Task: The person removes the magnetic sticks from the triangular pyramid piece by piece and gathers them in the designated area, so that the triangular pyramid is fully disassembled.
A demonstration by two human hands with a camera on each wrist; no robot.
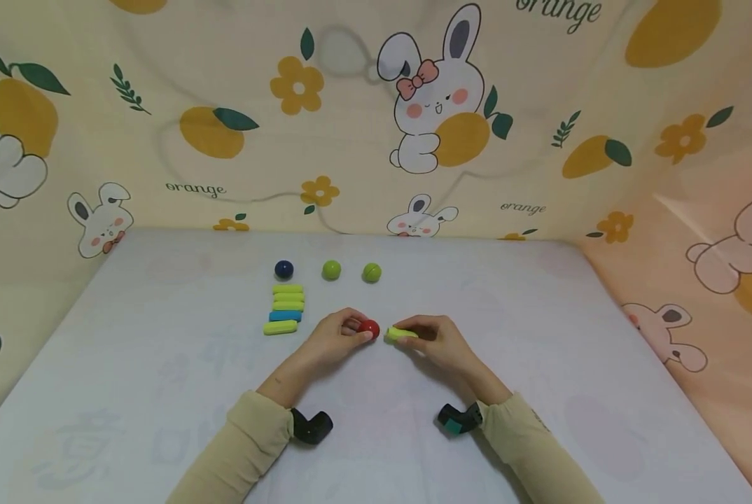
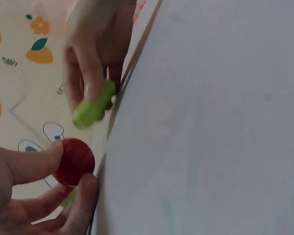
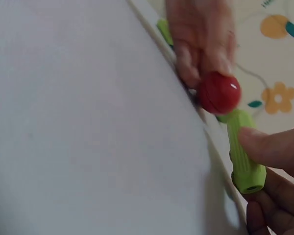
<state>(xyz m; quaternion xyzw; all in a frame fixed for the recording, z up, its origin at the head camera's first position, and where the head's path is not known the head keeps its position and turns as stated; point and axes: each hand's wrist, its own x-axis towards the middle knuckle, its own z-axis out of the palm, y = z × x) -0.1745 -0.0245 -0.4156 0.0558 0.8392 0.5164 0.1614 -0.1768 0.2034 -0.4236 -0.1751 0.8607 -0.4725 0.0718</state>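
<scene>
A red ball (image 1: 369, 329) is pinched between the thumb and fingers of my left hand (image 1: 337, 339), over the middle of the table. Facing it from the right, my right hand (image 1: 442, 343) pinches a ribbed lime-green stick (image 1: 399, 334) with a small hole in its end, which shows in the right wrist view on the green stick (image 3: 246, 152). One end of the stick points at the red ball (image 3: 219, 93), with a narrow gap between them in the head view. In the left wrist view the red ball (image 2: 75, 162) sits just below the blurred green stick (image 2: 94, 105).
Left of the hands lies a column of several yellow-green sticks (image 1: 280, 327) with one blue stick (image 1: 285, 316) among them. Behind stand a dark blue ball (image 1: 284, 269) and two green balls (image 1: 331, 269) in a row. A patterned cloth (image 1: 351, 140) rises behind the white table (image 1: 162, 301).
</scene>
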